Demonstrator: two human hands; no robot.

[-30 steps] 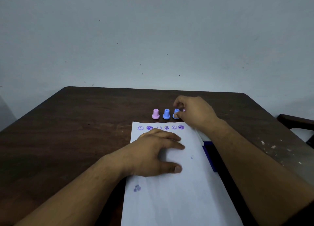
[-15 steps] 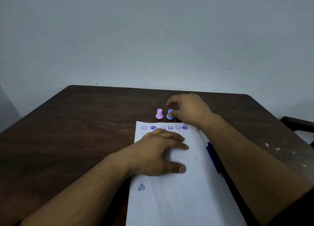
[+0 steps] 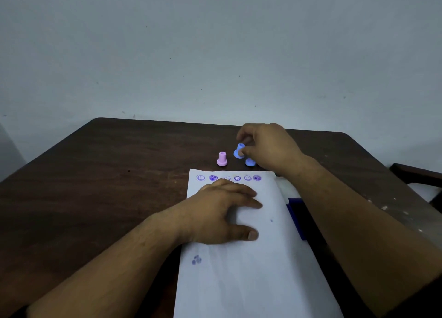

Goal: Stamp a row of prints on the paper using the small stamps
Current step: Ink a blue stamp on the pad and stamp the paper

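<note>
The right hand pinches a blue stamp in its fingers, tilted above the surface at 12 o'clock from the paper. The left hand lies flat, fingers spread, pinning the sheet. A tilted press could smudge the print row.

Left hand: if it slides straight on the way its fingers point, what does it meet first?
The left hand lies flat on the paper, fingers pointing right. Going straight on, it likely crosses bare paper to the right edge, then meets the dark blue pad beside it. Depth is unclear.
</note>
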